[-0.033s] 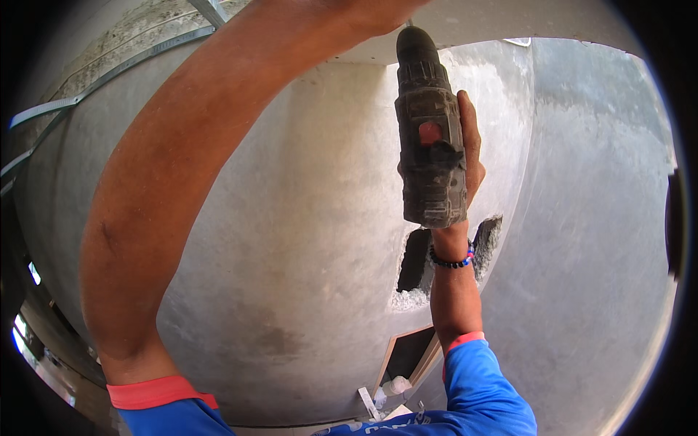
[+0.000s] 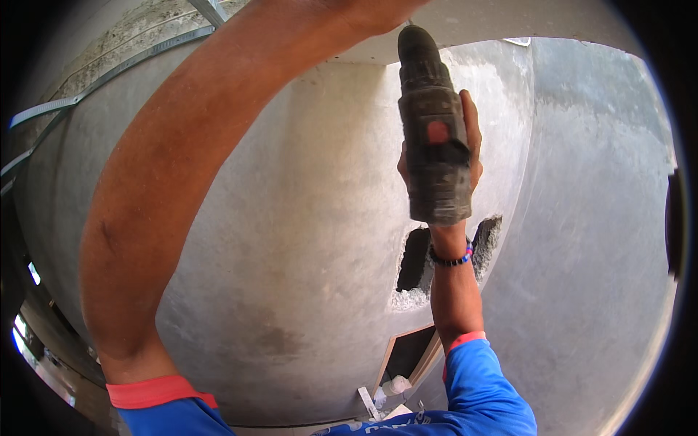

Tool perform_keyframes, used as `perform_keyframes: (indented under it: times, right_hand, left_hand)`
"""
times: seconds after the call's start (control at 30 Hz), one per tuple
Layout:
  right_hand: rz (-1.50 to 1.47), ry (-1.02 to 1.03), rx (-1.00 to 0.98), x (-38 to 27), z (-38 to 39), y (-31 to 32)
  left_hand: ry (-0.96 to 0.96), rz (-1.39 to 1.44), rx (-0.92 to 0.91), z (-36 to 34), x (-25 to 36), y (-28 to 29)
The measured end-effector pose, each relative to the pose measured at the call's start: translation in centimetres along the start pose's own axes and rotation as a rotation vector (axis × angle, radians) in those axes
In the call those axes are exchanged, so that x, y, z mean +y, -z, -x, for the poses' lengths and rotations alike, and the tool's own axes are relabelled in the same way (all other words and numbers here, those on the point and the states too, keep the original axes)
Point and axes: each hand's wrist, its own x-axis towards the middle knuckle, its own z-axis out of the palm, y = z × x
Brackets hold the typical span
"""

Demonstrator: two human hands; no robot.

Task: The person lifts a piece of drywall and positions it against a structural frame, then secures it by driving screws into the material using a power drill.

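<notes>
My right hand (image 2: 471, 138) is wrapped around a dark, worn cordless drill (image 2: 436, 163) with a red patch on its body. The drill points upward, its chuck (image 2: 416, 47) close under a pale panel (image 2: 465, 25) overhead. A thin bit shows at the chuck's tip, though its far end is hidden. My left arm (image 2: 167, 174) arches up across the left side, and the heel of my left hand (image 2: 385, 13) is beside the bit, near the panel. The top edge of the picture cuts off its fingers. A beaded bracelet (image 2: 452, 259) circles my right wrist.
A grey plastered wall (image 2: 313, 203) stands in front, with a rough-edged opening (image 2: 414, 265) behind my right wrist. Metal channels (image 2: 145, 54) run at the upper left. Below, a wood-framed dark panel (image 2: 403, 356) leans near a whitish bundle (image 2: 396, 386).
The drill's rear end has swung slightly to the right, while its chuck stays nearly in place. My right hand has shifted a little with it. My left arm looks still.
</notes>
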Motion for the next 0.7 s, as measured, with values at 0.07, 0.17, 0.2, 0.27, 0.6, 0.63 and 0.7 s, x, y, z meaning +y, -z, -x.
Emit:
perform_keyframes:
  times: [0.07, 0.17, 0.2, 0.27, 0.6, 0.63, 0.7]
  right_hand:
    - [0.113, 0.015, -0.007, -0.2, 0.1, 0.4]
    - [0.036, -0.045, -0.006, 0.4, 0.1, 0.7]
    - [-0.019, -0.098, -0.006, 0.3, 0.2, 0.4]
    - [-0.087, -0.185, -0.010, 0.0, 0.4, -0.2]
    - [0.056, -0.439, -0.003, -1.9, 7.9, 3.7]
    - [0.105, -0.449, -0.059, -2.2, 9.4, 4.9]
    - [0.106, -0.527, -0.146, -3.3, 11.7, 7.1]
  left_hand:
    - [-0.001, -0.139, 0.000, 0.3, 0.6, -0.2]
    - [-0.085, -0.226, 0.150, 0.7, 0.3, -1.7]
    - [-0.068, -0.204, 0.134, 0.5, 0.4, -0.9]
    - [0.032, -0.112, 0.023, 0.0, 0.7, 0.7]
    - [0.724, 0.450, 0.143, 11.8, 1.6, 2.5]
    - [1.018, 0.602, 0.087, 15.1, 4.0, 2.8]
    - [1.503, 0.948, 0.006, 23.1, 8.6, 2.9]
